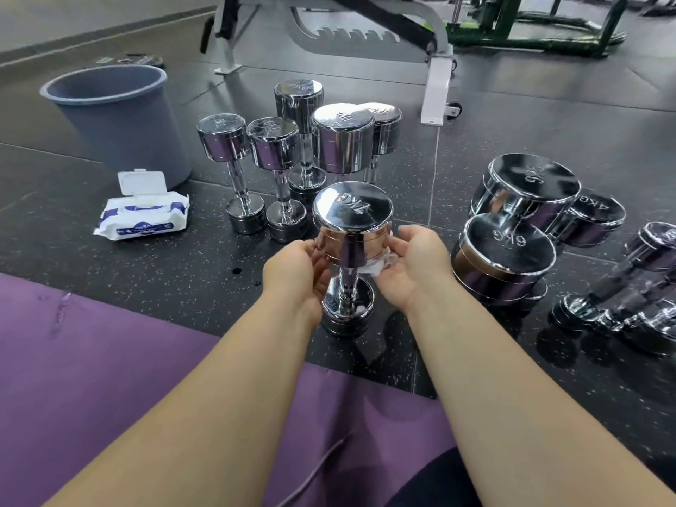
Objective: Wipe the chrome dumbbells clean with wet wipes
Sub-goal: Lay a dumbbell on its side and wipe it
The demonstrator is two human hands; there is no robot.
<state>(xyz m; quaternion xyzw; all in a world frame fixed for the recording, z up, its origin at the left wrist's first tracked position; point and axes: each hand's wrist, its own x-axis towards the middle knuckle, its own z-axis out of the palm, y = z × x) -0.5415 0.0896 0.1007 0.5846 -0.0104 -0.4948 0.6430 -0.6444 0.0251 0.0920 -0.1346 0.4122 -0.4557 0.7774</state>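
- Chrome dumbbell: stands upright on the black rubber floor, just beyond the purple mat, between both hands.
- Left hand: grip curled round the left side of the upper head, steadying it.
- Right hand: grip holds a white wet wipe against the right side and underside of that head.
- Step in hand, by judgement: wiping the upper head.
- Next move calls for carrying the wipe down the handle to the lower head while the left hand prevents tipping.
- Surroundings: open wipes pack and grey bin at left; other dumbbells stand behind.
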